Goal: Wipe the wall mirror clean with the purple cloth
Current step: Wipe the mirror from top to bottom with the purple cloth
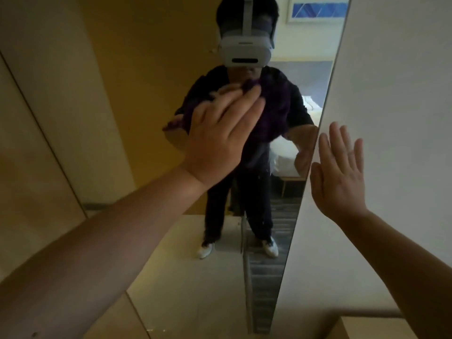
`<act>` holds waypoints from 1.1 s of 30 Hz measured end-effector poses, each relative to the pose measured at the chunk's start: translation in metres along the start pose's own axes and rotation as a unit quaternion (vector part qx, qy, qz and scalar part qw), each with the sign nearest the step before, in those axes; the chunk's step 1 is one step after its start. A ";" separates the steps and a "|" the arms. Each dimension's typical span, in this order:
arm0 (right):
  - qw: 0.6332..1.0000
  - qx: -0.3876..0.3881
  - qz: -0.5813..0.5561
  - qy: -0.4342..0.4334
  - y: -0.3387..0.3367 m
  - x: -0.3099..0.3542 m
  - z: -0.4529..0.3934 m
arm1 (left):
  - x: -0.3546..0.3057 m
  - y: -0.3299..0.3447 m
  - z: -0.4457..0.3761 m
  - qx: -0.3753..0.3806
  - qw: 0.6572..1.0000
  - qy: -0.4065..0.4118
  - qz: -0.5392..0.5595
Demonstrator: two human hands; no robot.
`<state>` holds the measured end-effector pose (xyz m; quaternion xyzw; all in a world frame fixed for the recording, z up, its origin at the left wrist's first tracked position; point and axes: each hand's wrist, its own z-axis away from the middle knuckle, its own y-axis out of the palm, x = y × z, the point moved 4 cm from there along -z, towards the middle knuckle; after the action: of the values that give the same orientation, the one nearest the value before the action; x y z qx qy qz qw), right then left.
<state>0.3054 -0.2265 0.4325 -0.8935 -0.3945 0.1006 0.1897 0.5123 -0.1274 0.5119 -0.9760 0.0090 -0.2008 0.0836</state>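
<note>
- Up against the glass, the left hand (220, 138) presses the purple cloth (249, 85) flat onto the wall mirror (151, 69), at about the chest of the reflected figure.
- Left fingers (244, 104) lie extended and close together, pinning the cloth rather than pinching it; only a dark purple fold peeks out past the fingertips, with more of it seen in the reflection.
- Over on the white wall (391, 94), the right hand (340, 172) is spread wide and holding nothing, palm flat just beside the mirror's right edge, seemingly bracing.
- Key relation: the mirror's long axis runs top to bottom, and the cloth sits in its upper half.
- Most of the unwiped-looking glass lies below the left hand, so a downward sweep by that hand looks like the likely call.
</note>
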 end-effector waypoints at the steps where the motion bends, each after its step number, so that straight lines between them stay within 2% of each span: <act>1: 1.000 -0.001 0.009 0.006 0.000 -0.007 -0.002 | 0.002 0.006 -0.021 -0.001 1.000 0.008 -0.015; 3: 1.000 -0.001 0.021 0.014 0.003 -0.019 -0.005 | 0.002 0.020 -0.045 0.023 0.998 0.025 -0.051; 6: 1.000 -0.003 0.029 0.003 0.012 -0.027 -0.005 | -0.013 0.037 -0.030 0.050 0.996 0.036 -0.062; 8: 1.000 0.009 0.023 -0.004 0.021 -0.030 0.001 | -0.035 0.047 0.013 0.069 0.995 0.061 -0.039; 11: 1.000 0.007 0.024 -0.015 0.031 -0.032 0.013 | -0.076 0.064 0.120 0.130 0.982 0.131 -0.042; 14: 0.999 -0.006 0.036 -0.016 0.038 -0.035 0.019 | -0.110 0.072 0.224 0.219 0.959 0.175 -0.046; 18: 0.998 -0.011 0.054 -0.026 0.044 -0.041 0.019 | -0.122 0.072 0.256 0.251 0.954 0.163 -0.018; 23: 0.999 0.013 0.037 -0.021 0.037 -0.040 0.019 | -0.111 0.056 0.201 0.264 0.956 0.116 0.049; 27: 0.998 0.036 0.027 -0.045 0.027 -0.046 0.018 | -0.079 0.046 0.077 0.120 0.990 0.035 0.066; 29: 0.997 0.049 0.028 -0.053 0.024 -0.049 0.019 | -0.057 0.043 -0.002 0.046 0.998 0.013 0.037; 31: 0.996 0.063 0.032 -0.057 0.024 -0.051 0.018 | -0.039 0.045 -0.063 0.010 1.000 -0.006 -0.007; 33: 0.995 0.061 0.036 -0.065 0.025 -0.053 0.019 | -0.034 0.051 -0.089 0.010 0.998 -0.007 -0.054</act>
<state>0.2807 -0.2763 0.4066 -0.8855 -0.3666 0.1894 0.2137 0.4474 -0.1900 0.5706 -0.9755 -0.0467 -0.1984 0.0823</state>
